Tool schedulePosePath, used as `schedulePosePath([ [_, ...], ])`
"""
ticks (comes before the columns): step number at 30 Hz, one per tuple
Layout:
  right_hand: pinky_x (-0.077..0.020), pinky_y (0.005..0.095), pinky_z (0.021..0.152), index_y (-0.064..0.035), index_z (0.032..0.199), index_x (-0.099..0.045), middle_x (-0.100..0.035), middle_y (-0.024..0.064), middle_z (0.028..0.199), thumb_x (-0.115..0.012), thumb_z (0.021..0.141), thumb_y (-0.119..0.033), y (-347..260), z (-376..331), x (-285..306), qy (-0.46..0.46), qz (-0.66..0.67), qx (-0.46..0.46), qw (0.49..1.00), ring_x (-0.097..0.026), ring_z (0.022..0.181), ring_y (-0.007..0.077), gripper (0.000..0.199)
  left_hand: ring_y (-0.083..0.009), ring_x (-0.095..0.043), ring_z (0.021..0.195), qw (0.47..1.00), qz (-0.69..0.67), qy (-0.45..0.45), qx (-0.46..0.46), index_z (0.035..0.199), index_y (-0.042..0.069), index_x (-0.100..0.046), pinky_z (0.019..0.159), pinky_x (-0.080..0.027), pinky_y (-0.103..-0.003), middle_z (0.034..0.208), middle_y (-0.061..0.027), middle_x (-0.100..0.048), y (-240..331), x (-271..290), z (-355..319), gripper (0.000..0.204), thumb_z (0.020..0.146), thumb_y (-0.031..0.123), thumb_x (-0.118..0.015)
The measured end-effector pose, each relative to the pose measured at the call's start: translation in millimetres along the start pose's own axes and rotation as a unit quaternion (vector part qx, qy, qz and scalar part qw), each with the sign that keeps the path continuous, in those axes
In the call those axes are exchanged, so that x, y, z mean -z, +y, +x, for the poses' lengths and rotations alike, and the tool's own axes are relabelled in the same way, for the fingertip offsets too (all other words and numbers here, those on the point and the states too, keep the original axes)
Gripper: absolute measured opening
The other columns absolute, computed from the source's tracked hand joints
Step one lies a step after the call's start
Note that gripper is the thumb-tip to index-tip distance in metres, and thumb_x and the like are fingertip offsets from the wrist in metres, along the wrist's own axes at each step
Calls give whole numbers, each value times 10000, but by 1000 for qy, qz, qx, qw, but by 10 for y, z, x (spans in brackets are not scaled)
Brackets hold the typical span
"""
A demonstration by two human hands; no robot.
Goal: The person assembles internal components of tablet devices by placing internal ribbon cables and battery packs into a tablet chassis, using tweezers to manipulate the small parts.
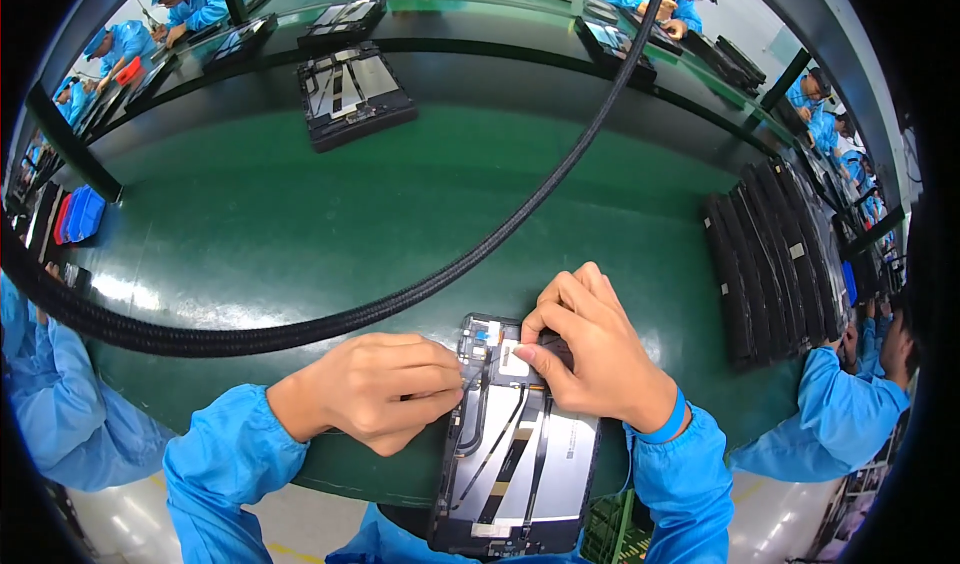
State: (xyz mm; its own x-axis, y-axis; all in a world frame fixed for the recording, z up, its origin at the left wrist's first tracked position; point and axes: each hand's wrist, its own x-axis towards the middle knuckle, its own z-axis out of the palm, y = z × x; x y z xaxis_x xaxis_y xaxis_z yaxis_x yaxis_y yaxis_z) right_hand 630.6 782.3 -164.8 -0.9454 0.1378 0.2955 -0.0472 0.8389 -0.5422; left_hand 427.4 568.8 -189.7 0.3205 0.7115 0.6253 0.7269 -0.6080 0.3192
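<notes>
An opened tablet lies at the near edge of the green bench, its silver battery and dark ribbon cables bare. At its far end are a circuit board and a white label. My left hand is closed, its fingertips pressed together at the tablet's upper left edge. Whatever they hold is hidden. My right hand rests over the upper right corner, with thumb and forefinger pinched beside the white label. I cannot make out what is between them. A blue band circles my right wrist.
A thick black braided cable arcs across the green bench. Another opened tablet sits at the far side. Black trays stand stacked at right, blue and red bins at left. Co-workers in blue sit around, including one person close at right.
</notes>
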Motion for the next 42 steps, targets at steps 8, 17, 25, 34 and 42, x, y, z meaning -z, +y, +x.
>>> schedulePosePath([
  [8,-476,412,816,-66,926,-702,-603,75,917,-860,833,-31,41,-57,-14,25,-28,32,999,-552,910,308,187,-350,-798,983,980,147,-28,-130,965,-97,-792,903,-700,-420,1035,-200,-781,-11,10,25,282,732,58,-750],
  [17,-492,396,609,-62,1048,-663,-650,65,752,-841,844,14,8,-134,-7,28,114,-58,991,-628,714,261,282,-339,-808,982,980,143,-43,-128,926,-80,-801,894,-711,-406,1020,-195,-787,-29,-16,12,176,811,46,-758],
  [25,-481,376,573,-72,1006,-659,-690,59,759,-840,860,10,12,-146,-67,62,112,-52,990,-651,706,230,247,-332,-815,972,976,153,-37,-152,954,-64,-799,867,-709,-383,1024,-183,-796,-29,-23,-9,175,903,77,-710],
  [34,-472,371,569,-75,985,-667,-696,49,752,-850,855,5,59,-187,-60,64,120,-44,990,-618,713,222,239,-306,-810,975,977,165,-46,-128,934,-41,-793,868,-697,-370,1001,-158,-789,14,-69,51,202,911,134,-695],
  [42,-467,394,578,-82,995,-670,-707,46,762,-839,872,-33,-7,-148,23,3,154,-93,984,-622,733,229,215,-293,-806,943,983,149,-28,-100,899,-21,-779,845,-691,-350,977,-143,-780,11,-105,63,158,845,118,-724],
])
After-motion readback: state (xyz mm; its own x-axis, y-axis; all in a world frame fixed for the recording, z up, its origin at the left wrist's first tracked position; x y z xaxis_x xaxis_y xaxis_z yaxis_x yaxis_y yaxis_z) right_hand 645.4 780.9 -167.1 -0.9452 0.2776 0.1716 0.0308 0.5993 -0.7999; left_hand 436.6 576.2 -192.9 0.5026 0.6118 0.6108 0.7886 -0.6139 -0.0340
